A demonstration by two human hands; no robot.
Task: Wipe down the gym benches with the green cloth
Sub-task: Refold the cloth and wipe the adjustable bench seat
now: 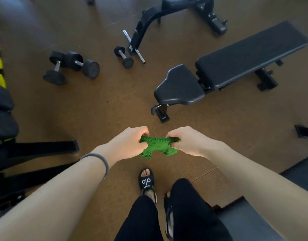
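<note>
A green cloth [157, 146] is stretched between both hands at waist height, above the brown floor. My left hand [129, 143] grips its left end and my right hand [188, 141] grips its right end, fingers curled into the fabric. A black adjustable gym bench [243, 56] stands ahead to the right, its seat pad [179, 86] nearest me and about a step beyond the cloth. A second black bench [167, 9] stands farther back at the top.
Several black dumbbells [71, 66] lie on the floor at the left, one smaller dumbbell [123, 56] near the far bench. A black and yellow machine frame [28, 150] fills the left edge. A dark pad [245, 221] sits at lower right beside my legs.
</note>
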